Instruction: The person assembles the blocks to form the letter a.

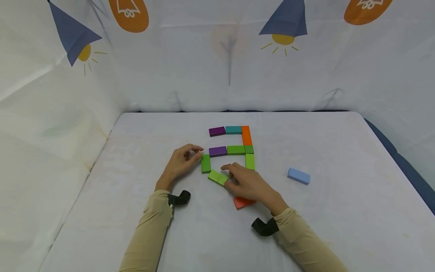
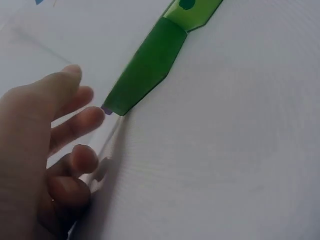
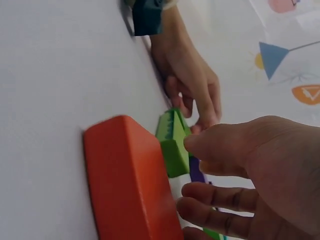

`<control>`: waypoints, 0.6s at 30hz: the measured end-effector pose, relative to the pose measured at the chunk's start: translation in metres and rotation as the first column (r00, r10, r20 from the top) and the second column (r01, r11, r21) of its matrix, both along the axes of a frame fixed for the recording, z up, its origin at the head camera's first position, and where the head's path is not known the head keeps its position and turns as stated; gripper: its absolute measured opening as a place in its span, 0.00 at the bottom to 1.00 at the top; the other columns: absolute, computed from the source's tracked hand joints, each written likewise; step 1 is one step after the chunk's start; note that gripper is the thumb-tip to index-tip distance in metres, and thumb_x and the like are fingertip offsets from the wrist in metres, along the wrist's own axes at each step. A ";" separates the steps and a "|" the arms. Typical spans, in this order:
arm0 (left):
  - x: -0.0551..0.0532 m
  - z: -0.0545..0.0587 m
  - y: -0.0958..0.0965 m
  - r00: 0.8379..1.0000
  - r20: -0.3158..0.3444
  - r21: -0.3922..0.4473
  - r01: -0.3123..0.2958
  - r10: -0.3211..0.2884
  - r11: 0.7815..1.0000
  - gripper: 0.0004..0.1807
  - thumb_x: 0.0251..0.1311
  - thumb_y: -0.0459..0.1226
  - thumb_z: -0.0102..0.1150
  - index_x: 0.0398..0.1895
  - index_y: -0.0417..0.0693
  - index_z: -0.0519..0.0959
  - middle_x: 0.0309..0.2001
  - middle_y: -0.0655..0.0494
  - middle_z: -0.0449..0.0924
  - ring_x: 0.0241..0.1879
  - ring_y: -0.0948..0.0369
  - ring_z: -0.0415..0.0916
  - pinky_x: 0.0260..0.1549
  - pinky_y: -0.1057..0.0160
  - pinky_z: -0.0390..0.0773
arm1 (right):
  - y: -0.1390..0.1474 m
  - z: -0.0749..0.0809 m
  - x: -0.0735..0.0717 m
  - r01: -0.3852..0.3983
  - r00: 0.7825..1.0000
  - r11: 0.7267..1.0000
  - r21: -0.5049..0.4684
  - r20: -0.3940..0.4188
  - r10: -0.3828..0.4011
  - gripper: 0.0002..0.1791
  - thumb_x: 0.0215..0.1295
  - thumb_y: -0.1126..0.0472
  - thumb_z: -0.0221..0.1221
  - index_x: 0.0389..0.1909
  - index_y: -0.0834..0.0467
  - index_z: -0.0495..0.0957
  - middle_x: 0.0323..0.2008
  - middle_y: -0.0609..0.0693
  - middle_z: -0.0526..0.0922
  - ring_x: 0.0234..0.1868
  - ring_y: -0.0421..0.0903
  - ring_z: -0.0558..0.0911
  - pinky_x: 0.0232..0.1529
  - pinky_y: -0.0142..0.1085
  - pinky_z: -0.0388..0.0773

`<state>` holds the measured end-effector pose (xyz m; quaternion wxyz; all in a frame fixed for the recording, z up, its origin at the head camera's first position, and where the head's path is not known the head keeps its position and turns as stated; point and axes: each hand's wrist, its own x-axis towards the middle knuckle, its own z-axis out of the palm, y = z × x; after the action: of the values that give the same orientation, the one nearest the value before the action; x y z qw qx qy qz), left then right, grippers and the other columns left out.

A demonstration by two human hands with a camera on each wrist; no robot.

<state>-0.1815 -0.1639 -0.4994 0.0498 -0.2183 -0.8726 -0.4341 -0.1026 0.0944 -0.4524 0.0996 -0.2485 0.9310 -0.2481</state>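
Observation:
In the head view, my left hand point(image 1: 185, 160) has its thumb and fingers loosely bent beside the top of an upright green block point(image 1: 205, 164). That block's darker green end face point(image 2: 145, 67) is close to those fingertips in the left wrist view. My right hand point(image 1: 249, 183) reaches over the table, its thumb tip right at the end of a slanted light green block point(image 1: 217, 177). The right wrist view shows its fingers point(image 3: 220, 195) relaxed and spread apart. A red-orange block point(image 3: 125, 180) lies under that hand, partly hidden in the head view.
Beyond the hands, purple point(image 1: 218, 151), green point(image 1: 236, 150), light green point(image 1: 250, 161), orange point(image 1: 246, 135), teal point(image 1: 233, 130) and dark purple point(image 1: 217, 131) blocks lie end to end in a bent line. A blue block point(image 1: 298, 176) lies apart at right on the white table point(image 1: 353, 151).

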 end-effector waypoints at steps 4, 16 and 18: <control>0.001 -0.002 0.001 0.994 -0.101 0.063 -0.036 0.042 0.997 0.09 0.63 0.41 0.57 0.42 0.50 0.81 0.35 0.57 0.81 0.24 0.65 0.68 0.24 0.70 0.68 | 0.007 0.002 -0.001 0.013 1.000 1.000 -0.029 0.020 -0.012 0.20 0.63 0.54 0.57 0.57 0.50 0.71 0.37 0.42 0.75 0.32 0.37 0.73 0.33 0.28 0.73; 0.009 0.022 0.031 0.970 -0.199 -0.125 0.116 -0.140 0.985 0.07 0.63 0.42 0.58 0.39 0.52 0.82 0.31 0.61 0.79 0.27 0.66 0.70 0.25 0.69 0.70 | 0.039 0.004 -0.004 -0.084 0.996 0.995 -0.063 0.000 0.084 0.13 0.66 0.56 0.56 0.50 0.52 0.75 0.40 0.42 0.77 0.42 0.38 0.75 0.45 0.35 0.76; 0.011 0.030 0.037 0.966 -0.153 -0.177 0.179 -0.207 0.968 0.08 0.63 0.43 0.57 0.40 0.53 0.81 0.33 0.62 0.79 0.29 0.65 0.71 0.28 0.69 0.72 | 0.044 0.004 -0.005 -0.091 0.996 0.994 -0.056 -0.004 0.091 0.13 0.66 0.56 0.56 0.50 0.52 0.76 0.41 0.42 0.78 0.43 0.38 0.76 0.47 0.36 0.76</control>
<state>-0.1703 -0.1269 -0.4694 0.0637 -0.3420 -0.8719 -0.3445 -0.1079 0.1384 -0.4481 0.1032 -0.2936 0.9115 -0.2690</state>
